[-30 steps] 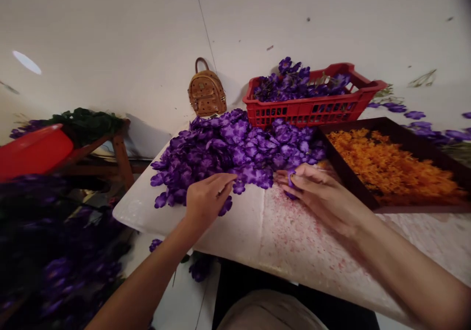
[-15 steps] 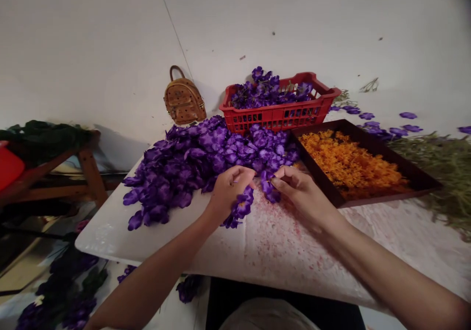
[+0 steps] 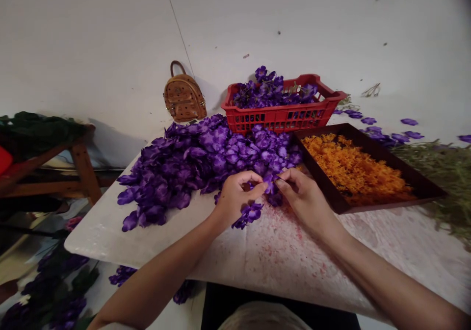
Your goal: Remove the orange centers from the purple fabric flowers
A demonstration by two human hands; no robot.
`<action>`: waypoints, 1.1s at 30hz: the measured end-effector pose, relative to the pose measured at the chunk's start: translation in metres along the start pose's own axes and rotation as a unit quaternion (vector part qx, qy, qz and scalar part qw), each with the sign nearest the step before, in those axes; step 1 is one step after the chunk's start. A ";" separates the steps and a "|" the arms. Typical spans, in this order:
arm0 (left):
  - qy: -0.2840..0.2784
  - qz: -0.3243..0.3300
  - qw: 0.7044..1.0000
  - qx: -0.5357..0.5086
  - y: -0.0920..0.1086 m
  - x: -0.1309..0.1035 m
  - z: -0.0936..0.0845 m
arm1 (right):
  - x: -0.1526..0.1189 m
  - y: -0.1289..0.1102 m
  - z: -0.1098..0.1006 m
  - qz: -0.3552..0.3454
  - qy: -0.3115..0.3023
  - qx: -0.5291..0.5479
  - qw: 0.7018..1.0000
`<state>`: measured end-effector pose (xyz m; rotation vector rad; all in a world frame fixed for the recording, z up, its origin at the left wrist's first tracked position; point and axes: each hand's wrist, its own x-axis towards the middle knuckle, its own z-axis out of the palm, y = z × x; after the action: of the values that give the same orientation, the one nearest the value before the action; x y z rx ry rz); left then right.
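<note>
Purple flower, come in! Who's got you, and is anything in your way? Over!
Right hand pinching purple flower. Left hand at its left edge, grip unclear. Dark brown tray of orange florets to the right, not blocking. Over.

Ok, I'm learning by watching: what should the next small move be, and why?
Probably steady the purple flower with the left grip so the right grip can work at it. The right grip pinches at its edge and the left grip reaches its opposite side; what sits between the right fingertips is too small to tell.
</note>
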<state>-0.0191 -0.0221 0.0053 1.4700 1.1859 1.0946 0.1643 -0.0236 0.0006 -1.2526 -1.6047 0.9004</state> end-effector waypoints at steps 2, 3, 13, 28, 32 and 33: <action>-0.006 0.008 1.000 0.006 0.000 -0.002 0.001 | 0.000 0.000 0.000 -0.001 0.001 0.005 1.000; -0.011 0.014 1.000 0.010 0.000 -0.002 0.001 | 0.000 0.000 0.000 -0.003 -0.001 0.012 1.000; -0.001 0.052 0.999 -0.002 -0.005 -0.006 0.001 | -0.003 -0.008 0.002 0.152 -0.060 0.338 0.927; -0.020 -0.076 0.992 -0.099 0.001 0.001 0.003 | -0.004 -0.009 0.003 0.090 -0.037 0.252 0.963; -0.031 -0.117 0.982 -0.147 0.004 0.002 -0.001 | -0.002 -0.007 0.002 0.020 -0.042 0.153 0.987; -0.031 -0.123 0.979 -0.158 0.005 0.002 -0.001 | -0.001 -0.007 0.002 0.014 -0.060 0.138 0.989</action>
<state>-0.0193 -0.0206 0.0103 1.0735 1.0620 1.0061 0.1601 -0.0260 0.0057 -1.0470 -1.4964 1.1907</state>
